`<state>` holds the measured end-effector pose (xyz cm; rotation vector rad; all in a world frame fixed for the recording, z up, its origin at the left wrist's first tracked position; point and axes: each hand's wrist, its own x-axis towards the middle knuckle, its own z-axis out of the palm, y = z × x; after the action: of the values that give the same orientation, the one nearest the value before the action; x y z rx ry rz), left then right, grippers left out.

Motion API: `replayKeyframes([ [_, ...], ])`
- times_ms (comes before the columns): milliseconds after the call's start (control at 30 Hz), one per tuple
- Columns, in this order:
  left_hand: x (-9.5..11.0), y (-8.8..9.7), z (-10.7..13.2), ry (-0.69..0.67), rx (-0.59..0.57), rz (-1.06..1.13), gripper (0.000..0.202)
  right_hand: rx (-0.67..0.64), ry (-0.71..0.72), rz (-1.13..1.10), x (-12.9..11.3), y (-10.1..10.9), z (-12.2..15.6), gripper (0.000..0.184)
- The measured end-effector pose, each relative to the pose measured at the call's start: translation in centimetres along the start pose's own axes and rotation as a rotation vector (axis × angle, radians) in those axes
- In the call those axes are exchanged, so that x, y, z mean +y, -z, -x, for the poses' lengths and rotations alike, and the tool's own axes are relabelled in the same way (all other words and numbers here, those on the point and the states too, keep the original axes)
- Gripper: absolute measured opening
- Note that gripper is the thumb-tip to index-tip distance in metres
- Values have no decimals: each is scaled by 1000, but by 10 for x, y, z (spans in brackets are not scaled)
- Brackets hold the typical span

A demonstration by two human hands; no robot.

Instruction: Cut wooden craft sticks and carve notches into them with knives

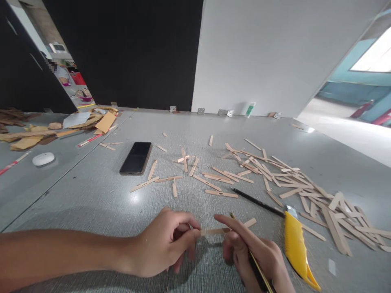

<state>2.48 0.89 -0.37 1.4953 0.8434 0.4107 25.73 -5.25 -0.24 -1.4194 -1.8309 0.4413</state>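
My left hand [161, 244] pinches one end of a wooden craft stick [214, 231] between thumb and fingers, just above the table. My right hand [259, 254] is closed around a black and gold pencil [257, 269], its index finger stretched toward the left. The craft stick's other end reaches the right hand's fingers; whether they grip it too, I cannot tell. Past those fingers shows the tip of another stick [251, 222]. To the right lies a yellow utility knife [295, 244], with a dark pencil [256, 200] running off from its blade end.
A large loose pile of craft sticks [308, 191] covers the right side. Several marked sticks [221, 193] lie ahead of my hands. A black phone [136, 158], a white earbud case [43, 159] and wood scraps [33, 138] are at left. A black and white panel [244, 53] stands behind.
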Motion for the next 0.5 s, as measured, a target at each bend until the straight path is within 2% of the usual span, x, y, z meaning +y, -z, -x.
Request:
replayKeyframes([
  [167, 3, 0, 0, -20, -15, -7, 36, -79, 122, 15, 1, -6, -5, 20],
  [233, 4, 0, 0, -19, -20, -10, 36, -78, 108, 23, 2, -8, -7, 17],
  [433, 5, -1, -1, -21, -18, -9, 36, -177, 70, 14, 9, -3, -6, 28],
  [500, 3, -1, -2, -32, -13, -9, 38, -205, 15, -43, 10, 0, -7, 34],
])
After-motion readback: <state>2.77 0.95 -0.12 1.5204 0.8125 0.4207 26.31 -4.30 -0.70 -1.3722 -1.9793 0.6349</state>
